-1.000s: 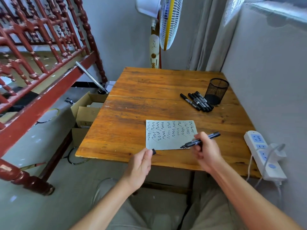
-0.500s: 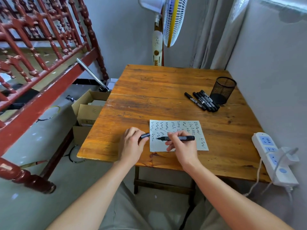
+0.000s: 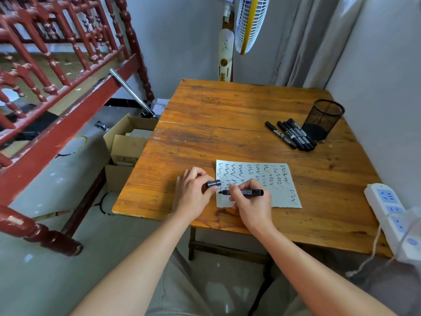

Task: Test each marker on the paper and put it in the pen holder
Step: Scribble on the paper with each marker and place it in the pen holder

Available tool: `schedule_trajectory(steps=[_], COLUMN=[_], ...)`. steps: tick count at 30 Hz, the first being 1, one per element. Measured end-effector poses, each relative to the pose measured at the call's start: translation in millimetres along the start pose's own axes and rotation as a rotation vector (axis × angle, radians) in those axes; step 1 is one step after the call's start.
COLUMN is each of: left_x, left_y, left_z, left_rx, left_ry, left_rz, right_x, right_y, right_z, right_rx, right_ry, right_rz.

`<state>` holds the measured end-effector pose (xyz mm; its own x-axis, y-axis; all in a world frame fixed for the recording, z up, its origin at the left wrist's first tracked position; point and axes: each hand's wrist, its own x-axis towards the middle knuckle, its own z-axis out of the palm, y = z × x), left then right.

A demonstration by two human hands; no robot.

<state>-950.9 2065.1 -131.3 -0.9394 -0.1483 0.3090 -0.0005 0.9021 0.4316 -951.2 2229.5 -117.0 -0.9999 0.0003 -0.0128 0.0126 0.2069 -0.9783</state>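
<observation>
A sheet of paper (image 3: 280, 179) covered with black squiggles lies near the front of the wooden table (image 3: 227, 133). My right hand (image 3: 252, 201) holds an uncapped black marker (image 3: 247, 192) lying almost flat, its tip touching the paper's left part. My left hand (image 3: 193, 192) rests on the table just left of the paper and pinches the marker's black cap (image 3: 213, 183). Several more black markers (image 3: 291, 134) lie side by side at the back right, next to an upright black mesh pen holder (image 3: 323, 119).
A white power strip (image 3: 391, 215) with a cable hangs over the table's right edge by the wall. Open cardboard boxes (image 3: 127, 142) stand on the floor left of the table. A red wooden bed frame (image 3: 57, 110) fills the left; a fan (image 3: 248, 23) stands behind.
My right hand carried the marker from the paper's right edge to its left part and lowered the tip onto it. My left hand with the cap came up onto the table beside the paper.
</observation>
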Motion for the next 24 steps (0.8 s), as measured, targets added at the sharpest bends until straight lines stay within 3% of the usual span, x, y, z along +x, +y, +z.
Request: schedule_trajectory(steps=[14, 18, 21, 24], left_x=[-2.0, -3.0, -5.5, -16.1], left_y=[2.6, 1.4, 2.9, 7.4], left_z=[-3.3, -2.5, -3.5, -6.5], left_rx=[0.003, 0.000, -0.050, -0.179], left_ry=[-0.026, -0.039, -0.026, 0.034], left_rz=[-0.005, -0.004, 0.008, 0.019], right_x=[-12.4, -16.8, -12.1, -8.9], right_y=[2.9, -5.7, -12.0, -18.6], right_z=[-12.5, -17.2, -29.2, -45.3], right_rx=[-0.024, 0.067, 0.182, 0.308], right_ry=[-0.049, -0.092, -0.003, 0.073], right_rz=[-0.011, -0.018, 0.042, 0.217])
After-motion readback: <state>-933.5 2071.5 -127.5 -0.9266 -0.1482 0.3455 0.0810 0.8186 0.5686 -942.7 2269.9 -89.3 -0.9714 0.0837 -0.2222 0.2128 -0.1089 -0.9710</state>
